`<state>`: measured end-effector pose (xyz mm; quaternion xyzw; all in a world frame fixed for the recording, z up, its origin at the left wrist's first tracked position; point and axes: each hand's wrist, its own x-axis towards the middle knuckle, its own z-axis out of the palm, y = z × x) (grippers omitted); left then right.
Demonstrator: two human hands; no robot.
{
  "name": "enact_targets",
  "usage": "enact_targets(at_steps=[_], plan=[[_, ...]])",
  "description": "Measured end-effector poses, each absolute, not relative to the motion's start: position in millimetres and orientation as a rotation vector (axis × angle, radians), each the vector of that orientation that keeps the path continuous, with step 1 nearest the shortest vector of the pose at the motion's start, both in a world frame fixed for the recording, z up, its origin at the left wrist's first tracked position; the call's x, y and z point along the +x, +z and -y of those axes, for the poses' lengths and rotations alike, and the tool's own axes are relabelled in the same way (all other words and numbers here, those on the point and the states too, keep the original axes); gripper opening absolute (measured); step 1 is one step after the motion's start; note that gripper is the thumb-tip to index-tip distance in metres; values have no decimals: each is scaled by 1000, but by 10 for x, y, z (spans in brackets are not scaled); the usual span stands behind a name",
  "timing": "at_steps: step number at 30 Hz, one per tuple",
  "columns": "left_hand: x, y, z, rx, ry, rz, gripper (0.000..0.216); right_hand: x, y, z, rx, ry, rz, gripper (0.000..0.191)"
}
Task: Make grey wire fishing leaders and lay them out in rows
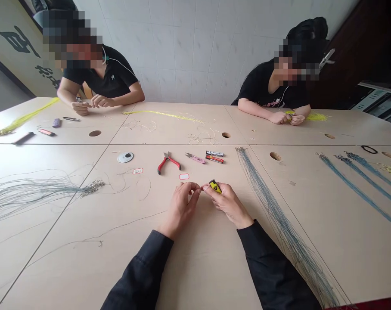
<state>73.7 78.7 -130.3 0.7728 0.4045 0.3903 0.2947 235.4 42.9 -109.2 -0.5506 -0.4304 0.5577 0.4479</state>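
Note:
My left hand (181, 207) and my right hand (227, 202) meet fingertip to fingertip over the pale wooden table (195, 267). The right hand grips a small yellow and black tool (215, 186). The left hand's fingers are pinched at something too thin to make out, perhaps a wire end. A single thin wire (95, 236) trails away to the left from under my left hand. Both arms wear black sleeves.
Red-handled pliers (167, 162), pink snips (195, 158), two small boxes (214, 156) and a round tape (125, 157) lie beyond my hands. Grey-blue wire bundles (279, 224) run on the right, a grey wire bunch (37, 191) on the left. Two people in black work across the table.

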Motion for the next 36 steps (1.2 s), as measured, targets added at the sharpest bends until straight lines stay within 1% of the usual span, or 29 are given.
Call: enact_targets(at_steps=[5,10,16,19,25,32,36], plan=[[734,-1332,-784,2062,996,-1104,11,2337,-1091,-429,-1328,1381,1034,37],[722,-1303,-784,2031,973,-1118,8,2323,-1131,-446,-1384,1326,1031,38],[732,-1317,-799,1963,973,-1176,12,2316,-1169,-444,-1378,1295,1068,39],[732,-1304,-792,1924,981,-1148,10,2323,-1198,-450,-1380,1263,1095,42],[731,-1257,-791,1801,1007,-1073,17,2338,-1233,-454,-1389,1242,1169,43],[725,-1269,-815,1568,981,-1024,25,2334,-1181,-434,-1363,1325,1175,38],[719,-1282,-808,1540,957,-1010,26,2326,-1162,-435,-1386,1283,1218,37]])
